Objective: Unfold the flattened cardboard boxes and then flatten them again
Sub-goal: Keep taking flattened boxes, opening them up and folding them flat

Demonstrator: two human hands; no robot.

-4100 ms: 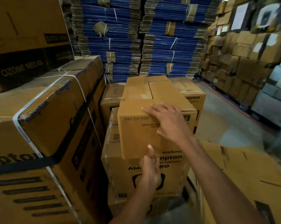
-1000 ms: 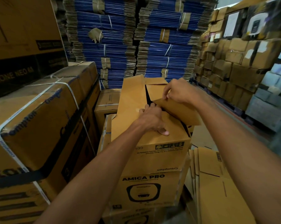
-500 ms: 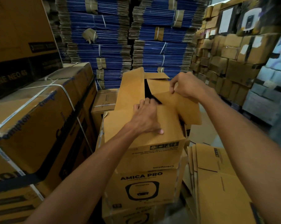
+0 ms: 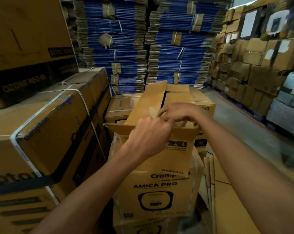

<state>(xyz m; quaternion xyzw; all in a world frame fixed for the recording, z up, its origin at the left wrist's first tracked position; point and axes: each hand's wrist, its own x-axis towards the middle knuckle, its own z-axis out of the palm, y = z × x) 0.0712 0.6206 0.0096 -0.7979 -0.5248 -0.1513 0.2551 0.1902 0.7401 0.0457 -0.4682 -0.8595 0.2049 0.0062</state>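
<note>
Head cam: you're looking down at your two bare hands over an opened-up carton, warehouse all round.
Carton: plain brown cardboard box (image 4: 175, 159) stands erected at frame centre, top flaps open, print on its near face upside down. It sits on a sealed box marked AMICA PRO (image 4: 157, 196).
Long flap: tall flap (image 4: 148, 105) at 12 o'clock from your hands, tilted up and leaning left; dark gap into the box just right of it.
Far flap: small flap (image 4: 177, 88) lies roughly flat at the back, approx 1 o'clock.
Left hand (image 4: 149, 135): fingers curled in at the near top edge, knuckles toward you. Touching the cardboard, but can't tell if it's actually pinching anything; fingertips hidden.
Right hand (image 4: 181, 112): reaches in from 3 o'clock, fingers hooked down over the near top edge, closed on that edge. Nearly touching your left hand.
Flats: more flattened cartons (image 4: 215, 191) stand on edge at 4 o'clock, just beside the AMICA PRO box.
Left side: big strapped box (image 4: 46, 135) at 9 o'clock, white strap across it; dark box reading OZONE NEO (image 4: 24, 85) at 10 o'clock.
Back: bundled blue flat-packed stacks (image 4: 176, 48) at 12 o'clock.
Right wall: piled brown boxes (image 4: 254, 68) at 2 o'clock, grey floor (image 4: 240, 132) in front.
</note>
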